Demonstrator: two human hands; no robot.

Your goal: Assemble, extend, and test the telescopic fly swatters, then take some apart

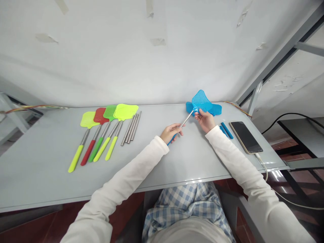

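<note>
My left hand (172, 132) is closed around the lower metal rod of a blue fly swatter (201, 100), close to its blue grip. At the other end, my right hand (205, 119) has its fingers at the base of the swatter's head, where the rod meets it. The swatter is tilted, head up and away from me. Behind it, more blue swatter heads (216, 109) lie on the table, partly hidden. Two loose blue grips (227, 130) lie right of my right wrist.
On the grey table (152, 165), several yellow, red and green fly swatters (101, 116) lie at the left. Several bare metal rods (131, 128) lie beside them. A phone (246, 137) with a white cable (263, 162) is at the right. A white wall (152, 67) stands behind.
</note>
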